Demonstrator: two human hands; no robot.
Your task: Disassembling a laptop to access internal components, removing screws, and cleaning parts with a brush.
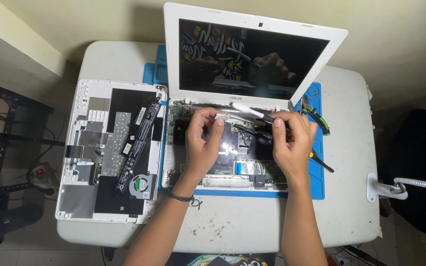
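I am looking straight down on a white table [356, 98] with rounded corners; its near edge runs just below my forearms and its right edge ends beside a white lamp clamp [378, 188]. A blue work mat [316, 184] covers the middle, and the opened white laptop [223, 162] sits on it with its motherboard exposed and its dark screen [252, 56] standing up at the far side. To the left, the removed bottom cover [82, 162] lies upside down, reaching almost to the table's left edge, with a long black battery [136, 143] laid diagonally on it and a small cooling fan [141, 186] near its lower right corner. Free room is scarce: bare table shows mainly at the near edge and along the right side.

My left hand [202, 143] hovers over the board, thumb and fingertips pinched closed on a small flat metal piece [222, 116] near the hinge. My right hand [292, 143] is curled closed around a white-and-black pen-like tool [252, 112], whose white end points left toward that metal piece. Green-handled pliers [316, 116] lie on the mat just beyond my right hand.
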